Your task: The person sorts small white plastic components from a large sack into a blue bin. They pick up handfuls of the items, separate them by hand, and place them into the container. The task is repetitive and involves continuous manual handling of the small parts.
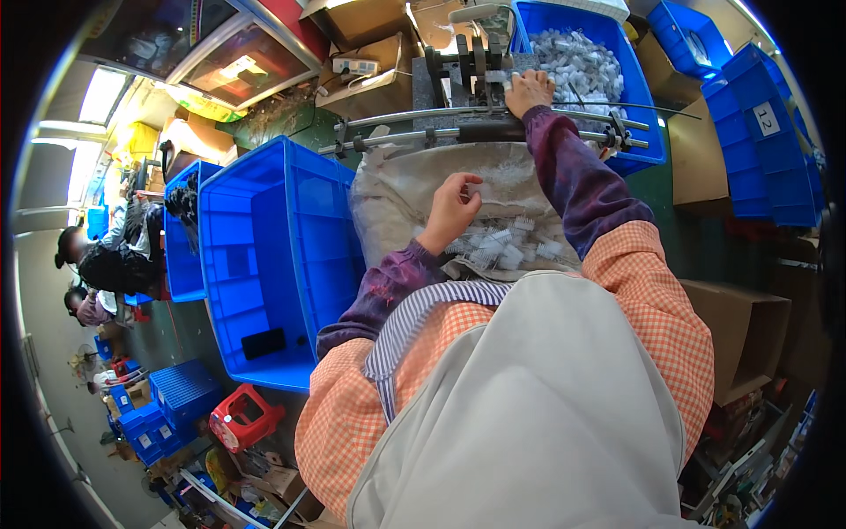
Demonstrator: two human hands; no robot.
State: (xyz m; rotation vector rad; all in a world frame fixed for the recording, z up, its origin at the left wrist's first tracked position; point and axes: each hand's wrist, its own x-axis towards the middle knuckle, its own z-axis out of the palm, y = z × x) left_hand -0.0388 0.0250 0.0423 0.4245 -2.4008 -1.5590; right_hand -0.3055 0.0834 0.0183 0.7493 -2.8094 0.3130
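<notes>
My right hand [530, 92] reaches far forward to a dark metal machine [463, 75] with upright plates. Its fingers are closed at the machine's right side, beside a pale translucent bit; whether they hold it is hard to see. My left hand [451, 213] is raised over a beige cloth [397, 189], thumb and fingertips pinched together. Something small and clear shows at those fingertips, too small to name. Nearer to me on the cloth lies a pile of translucent, ribbed plastic pieces [507, 245]. Similar pieces [577, 66] fill a blue bin [648, 132] right of the machine.
Metal rails [397, 138] cross in front of the machine, and a thin rod [670, 111] sticks out rightward. A large blue crate [295, 264] with a dark flat object stands at my left. Stacked blue crates [749, 150] and cardboard boxes [736, 335] are on the right. Several people sit far left.
</notes>
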